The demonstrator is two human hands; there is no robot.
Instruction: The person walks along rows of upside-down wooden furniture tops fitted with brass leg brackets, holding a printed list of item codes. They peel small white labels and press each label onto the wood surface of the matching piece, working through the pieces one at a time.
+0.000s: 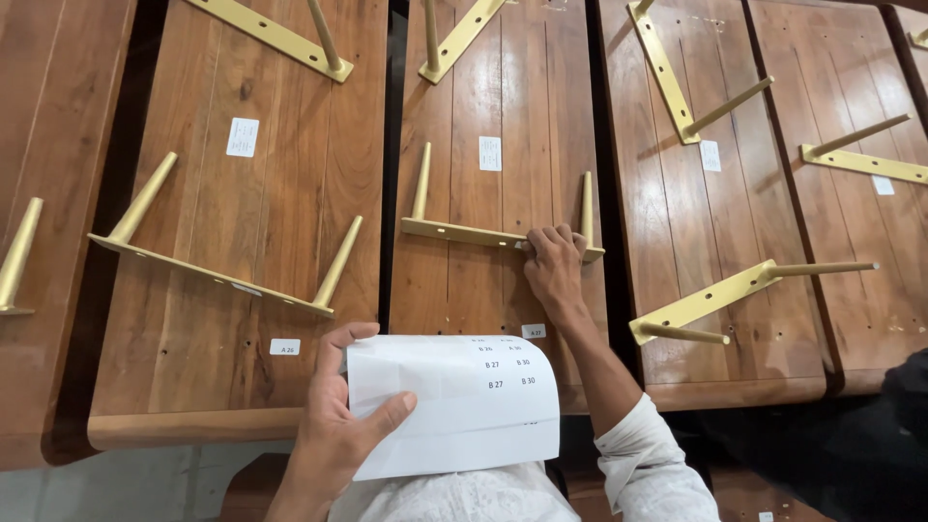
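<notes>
**A:** Head view, the only one I have. What's each hand on?

**B:** My left hand [333,425] is near, low in the frame, fingers and thumb curled closed on a folded white paper sheet [454,404] with short printed codes. My right hand [553,266] reaches farther out to the middle brown wooden tabletop [488,92], which lies underside up. Its fingers are bent down onto the right end of a flat gold metal leg bracket [454,232], pressing or pinching; I cannot tell whether anything small sits under the fingertips.

**A:** How far along does it look?

**B:** By my judgement, well on. That bracket lies flat with both tapered gold legs standing, and every top in view carries brackets. The left wooden top [232,222] has its long gold bracket [208,271] seated. Whether the screws are all in, I cannot tell.

**A:** Anything around or in the way?

**B:** Small white labels [243,136] sit on the tops. To the right, another gold bracket [701,302] lies at an angle on the right wooden top [677,213]. Dark gaps separate the tops. Nothing blocks the right hand; the paper covers the near edge of the middle top.
</notes>
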